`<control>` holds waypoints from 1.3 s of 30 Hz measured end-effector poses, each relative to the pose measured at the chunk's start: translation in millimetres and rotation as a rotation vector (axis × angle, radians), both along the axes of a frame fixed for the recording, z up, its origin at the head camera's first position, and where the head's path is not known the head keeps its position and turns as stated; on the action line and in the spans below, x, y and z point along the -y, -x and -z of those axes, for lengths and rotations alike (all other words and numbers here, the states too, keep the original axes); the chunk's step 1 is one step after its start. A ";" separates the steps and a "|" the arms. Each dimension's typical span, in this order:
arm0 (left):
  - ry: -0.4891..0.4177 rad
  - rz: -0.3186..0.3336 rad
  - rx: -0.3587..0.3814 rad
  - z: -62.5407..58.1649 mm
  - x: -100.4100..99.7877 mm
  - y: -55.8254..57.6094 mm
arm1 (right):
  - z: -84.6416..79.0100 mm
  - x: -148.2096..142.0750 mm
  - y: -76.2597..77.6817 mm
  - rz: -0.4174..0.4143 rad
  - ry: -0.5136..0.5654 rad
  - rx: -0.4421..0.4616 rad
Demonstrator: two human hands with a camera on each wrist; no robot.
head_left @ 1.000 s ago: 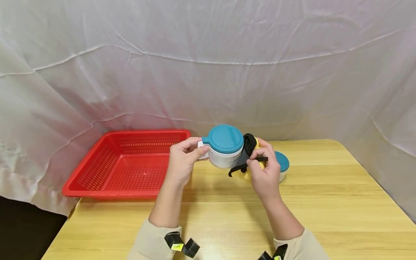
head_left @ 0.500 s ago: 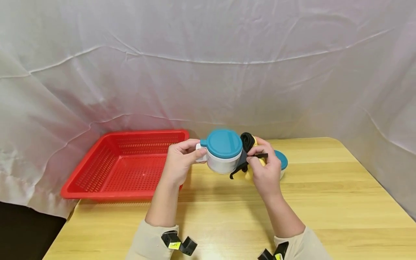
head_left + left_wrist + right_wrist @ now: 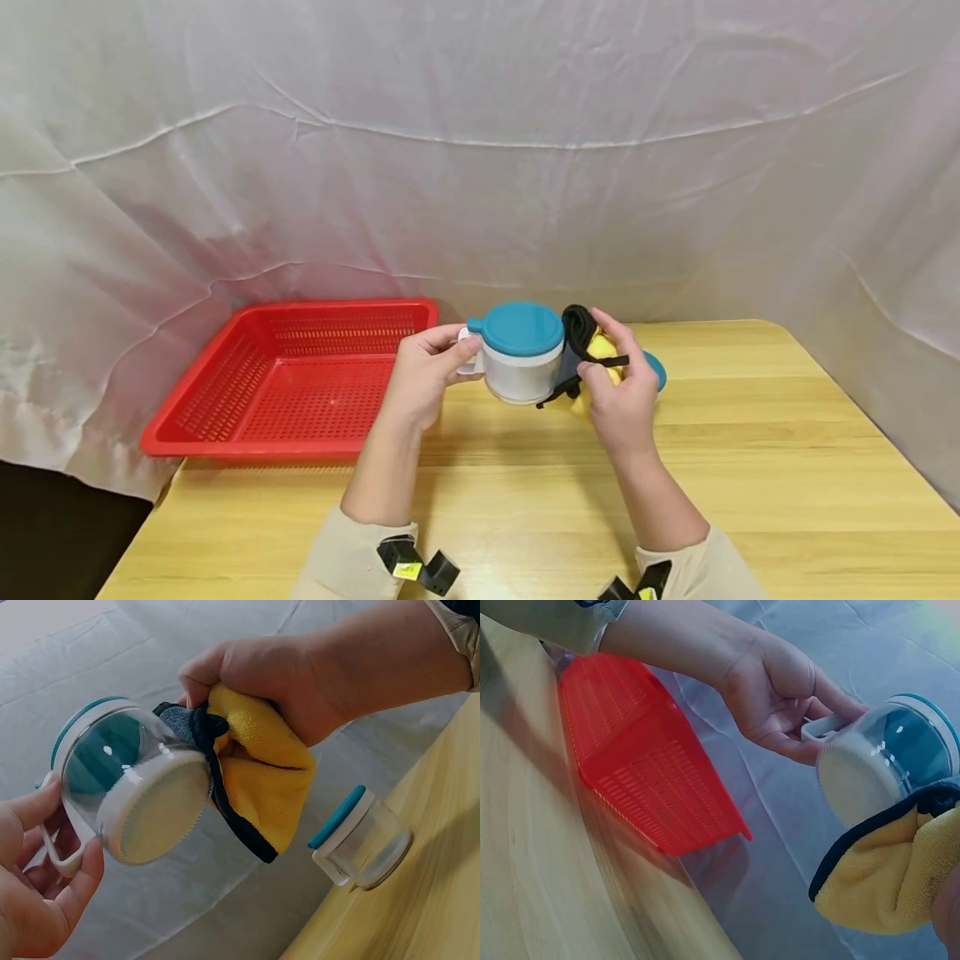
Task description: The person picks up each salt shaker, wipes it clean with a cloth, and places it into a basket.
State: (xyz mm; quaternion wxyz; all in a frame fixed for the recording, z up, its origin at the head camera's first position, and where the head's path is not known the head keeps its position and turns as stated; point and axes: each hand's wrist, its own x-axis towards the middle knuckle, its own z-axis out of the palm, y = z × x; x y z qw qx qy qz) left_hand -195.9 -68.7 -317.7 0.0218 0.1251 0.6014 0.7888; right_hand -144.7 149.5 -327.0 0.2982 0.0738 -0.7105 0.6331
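Note:
A clear jar (image 3: 522,377) with a teal lid and a white handle is held up above the table, tilted. My left hand (image 3: 423,371) pinches its handle between thumb and fingers. In my right hand (image 3: 618,392) is a bunched cloth (image 3: 259,761), yellow on one side, grey on the other, with black edging. The cloth touches the jar's side, opposite the handle. Behind the right hand a second jar (image 3: 367,840) with the same teal lid stands on the table; the head view shows only part of its lid.
At the left of the wooden table (image 3: 525,500) sits a red plastic basket (image 3: 273,452) with slotted walls. A pale curtain (image 3: 480,208) hangs behind the table. The second jar stands close to the right hand.
The held jar has dipped slightly, with more of its side showing now. My right hand and the cloth have shifted a little to the right, and that hand's fingers have spread.

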 end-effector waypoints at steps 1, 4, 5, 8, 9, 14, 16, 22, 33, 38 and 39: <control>-0.011 -0.011 0.014 -0.3 0.4 0.4 | 0.7 0.1 0.5 0.000 -0.017 -0.012; -0.055 -0.036 0.044 -1.5 3.2 1.2 | 4.1 1.3 1.9 0.005 -0.084 -0.038; -0.069 -0.045 0.047 -2.0 4.9 1.3 | 5.5 2.0 2.5 0.004 -0.105 -0.044; -0.110 -0.082 0.049 -3.9 10.2 2.0 | 9.7 4.8 4.8 -0.017 -0.153 -0.045; -0.124 -0.099 0.047 -4.3 11.7 2.5 | 11.1 5.6 6.0 -0.032 -0.159 -0.042; -0.173 -0.157 0.038 -3.0 12.9 3.5 | 14.8 9.1 6.2 -0.072 -0.169 0.002; -0.169 -0.151 0.039 -1.0 10.4 3.7 | 13.5 9.9 1.9 -0.062 -0.169 0.021; -0.116 -0.113 0.014 4.5 -0.4 6.4 | 0.7 10.5 -11.8 -0.006 -0.180 0.018; -0.109 -0.117 0.013 7.1 -1.4 7.5 | 23.2 0.3 -1.1 -0.033 -0.201 0.009; -0.116 -0.079 0.015 6.0 1.2 8.2 | 21.9 -2.1 3.5 -0.127 -0.072 0.197; -0.110 -0.067 0.016 5.7 0.7 7.9 | 21.1 -2.8 4.1 -0.138 -0.049 0.229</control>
